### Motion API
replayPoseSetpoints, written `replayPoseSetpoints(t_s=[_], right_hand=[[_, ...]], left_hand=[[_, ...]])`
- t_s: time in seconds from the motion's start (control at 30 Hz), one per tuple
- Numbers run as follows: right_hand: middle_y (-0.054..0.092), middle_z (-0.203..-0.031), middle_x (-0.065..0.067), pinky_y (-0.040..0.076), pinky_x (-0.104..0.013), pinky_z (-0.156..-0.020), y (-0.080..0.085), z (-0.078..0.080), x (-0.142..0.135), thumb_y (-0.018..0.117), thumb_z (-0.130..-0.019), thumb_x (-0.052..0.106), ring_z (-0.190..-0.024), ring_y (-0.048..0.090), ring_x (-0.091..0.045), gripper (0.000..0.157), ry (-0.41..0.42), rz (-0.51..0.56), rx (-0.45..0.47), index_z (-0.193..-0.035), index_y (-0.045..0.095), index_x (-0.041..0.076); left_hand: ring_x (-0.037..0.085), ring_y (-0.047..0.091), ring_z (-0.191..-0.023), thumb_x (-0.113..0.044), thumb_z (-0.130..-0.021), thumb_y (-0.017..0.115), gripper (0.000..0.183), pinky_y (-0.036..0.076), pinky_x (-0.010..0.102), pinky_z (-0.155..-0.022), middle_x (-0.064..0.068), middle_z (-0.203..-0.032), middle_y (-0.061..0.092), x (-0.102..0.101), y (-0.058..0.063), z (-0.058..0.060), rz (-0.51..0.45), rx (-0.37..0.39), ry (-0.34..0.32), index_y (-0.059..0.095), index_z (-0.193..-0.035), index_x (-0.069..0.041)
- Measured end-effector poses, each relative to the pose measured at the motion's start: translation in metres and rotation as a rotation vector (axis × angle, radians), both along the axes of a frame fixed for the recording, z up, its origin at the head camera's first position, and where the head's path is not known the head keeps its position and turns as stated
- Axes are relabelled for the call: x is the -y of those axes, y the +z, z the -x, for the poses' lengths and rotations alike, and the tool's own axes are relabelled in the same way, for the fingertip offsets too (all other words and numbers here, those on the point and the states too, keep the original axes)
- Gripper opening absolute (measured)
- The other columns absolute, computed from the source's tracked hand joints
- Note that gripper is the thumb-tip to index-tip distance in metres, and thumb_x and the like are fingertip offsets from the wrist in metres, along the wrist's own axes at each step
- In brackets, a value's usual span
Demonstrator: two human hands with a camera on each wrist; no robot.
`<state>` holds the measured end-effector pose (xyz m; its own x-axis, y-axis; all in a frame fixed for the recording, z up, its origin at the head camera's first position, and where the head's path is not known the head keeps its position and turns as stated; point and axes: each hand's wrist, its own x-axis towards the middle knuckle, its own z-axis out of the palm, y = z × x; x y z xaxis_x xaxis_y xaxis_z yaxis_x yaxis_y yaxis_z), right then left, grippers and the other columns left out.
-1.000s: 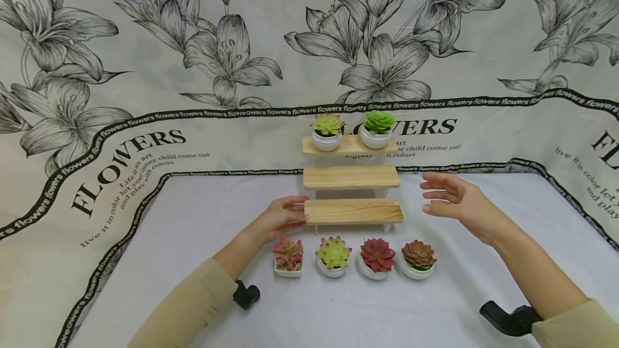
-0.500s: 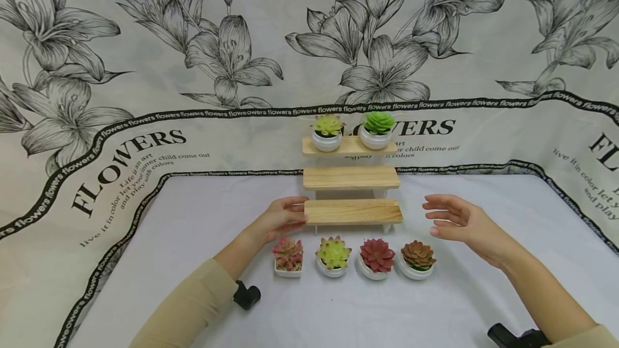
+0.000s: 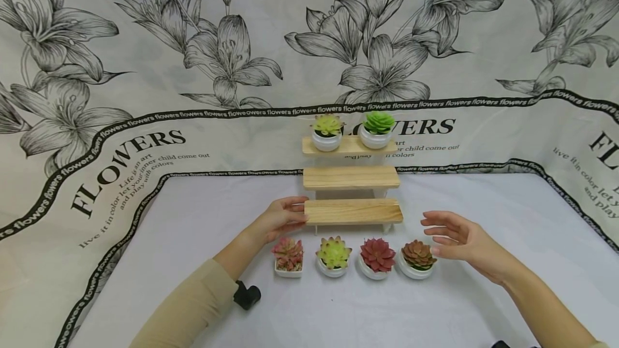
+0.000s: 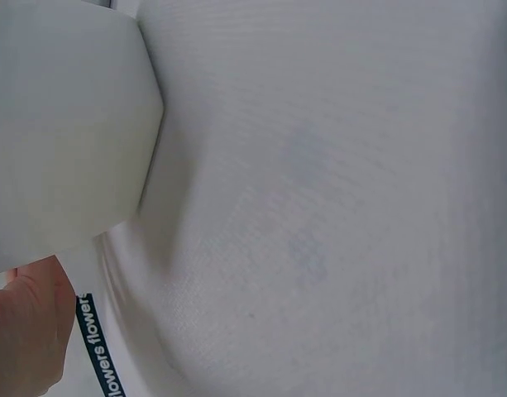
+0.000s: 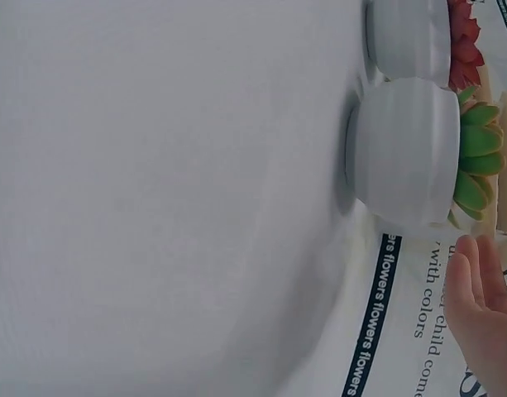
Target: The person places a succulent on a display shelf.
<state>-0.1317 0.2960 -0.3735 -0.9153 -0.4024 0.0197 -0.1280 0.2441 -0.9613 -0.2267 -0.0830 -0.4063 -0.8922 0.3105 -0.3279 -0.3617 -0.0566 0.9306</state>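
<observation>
My left hand [image 3: 279,219] grips the left end of the lowest wooden shelf [image 3: 353,211] of a three-tier display stand; some fingertips are hidden. In the left wrist view, part of that hand [image 4: 28,331] shows below a white pot [image 4: 67,132]. My right hand [image 3: 466,240] is held beside the brown potted succulent [image 3: 418,254], fingers loosely bent and apart, thumb near its leaves. The right wrist view shows this hand [image 5: 485,310] holding nothing, close to the plant's white pot [image 5: 406,153].
In the same front row stand a pink succulent [image 3: 288,254], a yellow-green one [image 3: 333,254] and a dark red one [image 3: 377,255]. Two green succulents in pots, one paler [image 3: 326,131] and one bright [image 3: 376,129], sit on the top shelf. A printed flower cloth [image 3: 232,58] hangs behind.
My right hand has come down from beside the middle shelf to the brown succulent's right side. The left hand stays at the stand's lowest shelf, and the pots have not moved.
</observation>
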Motion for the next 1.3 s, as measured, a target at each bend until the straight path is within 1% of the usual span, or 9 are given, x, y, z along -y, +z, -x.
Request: replayPoseSetpoints(t_s=[0.17,0.27,0.43,0.57,0.73,0.83,1.0,1.13,1.3], right_hand=[[0.053,-0.125,0.009,0.046,-0.017,-0.089,-0.009,-0.003,-0.001,0.059,-0.086,-0.005,-0.111,0.053,-0.007,0.054,0.032,0.03,0.003,-0.135,0.042,0.01],[0.053,-0.126,0.007,0.046,-0.018,-0.089,-0.011,-0.005,-0.002,0.06,-0.086,-0.004,-0.111,0.052,-0.006,0.056,0.048,0.032,0.012,-0.137,0.04,0.006],[0.052,-0.128,0.004,0.046,-0.019,-0.088,-0.015,-0.006,-0.002,0.063,-0.084,-0.001,-0.11,0.051,-0.002,0.061,0.044,-0.006,0.06,-0.138,0.035,-0.001],[0.052,-0.127,0.009,0.046,-0.019,-0.086,-0.02,-0.005,-0.002,0.067,-0.082,0.002,-0.11,0.049,0.002,0.066,0.04,-0.047,0.112,-0.138,0.033,-0.003],[0.052,-0.125,0.009,0.041,-0.013,-0.089,-0.026,-0.005,-0.003,0.071,-0.078,0.003,-0.112,0.046,0.006,0.07,0.038,-0.084,0.103,-0.137,0.034,-0.007],[0.052,-0.124,0.011,0.042,-0.014,-0.087,-0.028,-0.004,-0.003,0.072,-0.079,0.006,-0.111,0.045,0.007,0.07,0.04,-0.117,0.112,-0.137,0.034,-0.005],[0.052,-0.123,0.014,0.044,-0.019,-0.086,-0.031,-0.002,-0.001,0.073,-0.078,0.01,-0.108,0.045,0.006,0.071,0.059,-0.163,0.146,-0.137,0.036,-0.003],[0.054,-0.121,0.015,0.042,-0.017,-0.085,-0.033,-0.001,-0.001,0.074,-0.078,0.01,-0.109,0.045,0.008,0.069,0.077,-0.161,0.145,-0.135,0.038,-0.003],[0.056,-0.119,0.012,0.043,-0.016,-0.085,-0.034,0.0,0.002,0.074,-0.077,0.008,-0.108,0.049,0.004,0.068,0.092,-0.132,0.144,-0.134,0.039,-0.004]], left_hand=[[0.017,0.058,-0.09,0.011,-0.085,0.056,0.053,0.051,0.034,-0.087,0.024,-0.131,0.047,0.0,0.001,-0.001,0.002,0.001,-0.003,0.044,-0.135,0.002],[0.017,0.058,-0.09,0.012,-0.084,0.056,0.053,0.051,0.034,-0.087,0.024,-0.131,0.047,0.0,0.002,-0.001,-0.002,0.004,-0.006,0.044,-0.135,0.002],[0.017,0.059,-0.089,0.012,-0.084,0.056,0.053,0.052,0.032,-0.084,0.023,-0.13,0.048,0.001,0.004,0.0,0.002,0.003,0.003,0.045,-0.135,0.001],[0.017,0.058,-0.089,0.013,-0.084,0.056,0.053,0.052,0.032,-0.084,0.023,-0.131,0.047,0.002,0.004,0.001,0.0,0.002,0.002,0.045,-0.135,0.001],[0.018,0.058,-0.09,0.013,-0.084,0.056,0.053,0.052,0.032,-0.085,0.023,-0.13,0.048,0.001,0.002,0.001,-0.015,0.009,-0.002,0.045,-0.135,0.002],[0.018,0.058,-0.09,0.014,-0.084,0.056,0.053,0.052,0.032,-0.084,0.023,-0.129,0.048,0.001,0.001,0.001,-0.015,0.01,0.006,0.046,-0.134,0.002],[0.019,0.058,-0.092,0.013,-0.084,0.056,0.053,0.052,0.033,-0.085,0.024,-0.13,0.047,0.0,0.001,0.001,-0.014,0.011,0.004,0.045,-0.135,0.002],[0.019,0.058,-0.093,0.013,-0.084,0.056,0.053,0.052,0.033,-0.086,0.023,-0.131,0.047,0.0,0.002,0.0,-0.017,0.017,0.001,0.045,-0.135,0.001],[0.021,0.058,-0.095,0.013,-0.084,0.055,0.053,0.05,0.036,-0.09,0.025,-0.132,0.046,0.0,0.004,-0.001,-0.011,0.01,-0.003,0.044,-0.135,0.003]])
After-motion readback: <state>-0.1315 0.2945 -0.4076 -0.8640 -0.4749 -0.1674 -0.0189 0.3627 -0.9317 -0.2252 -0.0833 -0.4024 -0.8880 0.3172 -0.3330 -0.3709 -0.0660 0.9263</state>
